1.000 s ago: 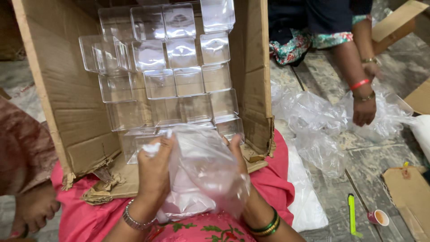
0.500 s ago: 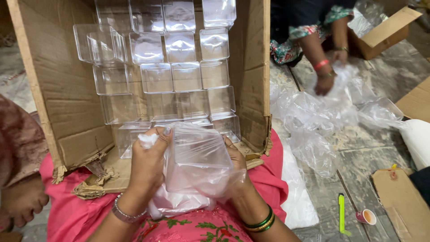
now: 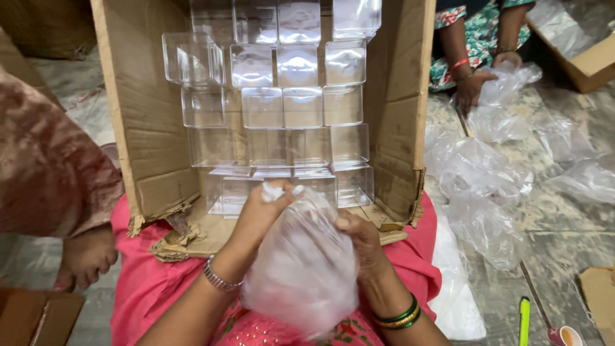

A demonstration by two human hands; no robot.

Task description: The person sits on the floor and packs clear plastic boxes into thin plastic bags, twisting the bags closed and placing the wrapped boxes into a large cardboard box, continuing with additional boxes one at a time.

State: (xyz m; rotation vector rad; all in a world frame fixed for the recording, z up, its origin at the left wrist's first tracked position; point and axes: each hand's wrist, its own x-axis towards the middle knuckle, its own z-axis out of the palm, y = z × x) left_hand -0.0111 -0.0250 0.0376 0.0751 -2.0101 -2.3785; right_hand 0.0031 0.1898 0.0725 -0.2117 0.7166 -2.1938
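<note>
I've got the clear plastic bag (image 3: 301, 269) bunched up over my lap, just in front of the open cardboard box (image 3: 144, 128). It's filmy and crinkled, and something pale shows through it, but I cannot tell what. My left hand (image 3: 262, 214) grips the bag's top at the left, fingers (image 3: 296, 190) curled over and pinching a gathered tuft of plastic that pokes up white above my knuckles. My right hand (image 3: 359, 240) is pressed against the bag's right side, thumb forward on the film, the other fingers wrapped round behind it where I can't see them. A metal bracelet (image 3: 218, 277) sits on my left wrist, green bangles (image 3: 400, 315) on my right. Under the bag is my pink garment (image 3: 154, 288), spread across my lap.

The box lies tipped on its side with its mouth toward me, its lower flap torn and ragged. Inside, clear plastic containers (image 3: 301, 106) are stacked in rows, square and see-through, filling the back of it.

To my right, loose clear bags (image 3: 480, 186) are strewn over the floor (image 3: 564, 237). Beyond them another person's hand (image 3: 471, 90) holds one more bag. A green pen (image 3: 524, 320) lies near the bottom right, beside a small cup (image 3: 565, 336). At my left, someone's bare foot (image 3: 86, 259) rests on the floor under a reddish-brown cloth (image 3: 45, 166).
</note>
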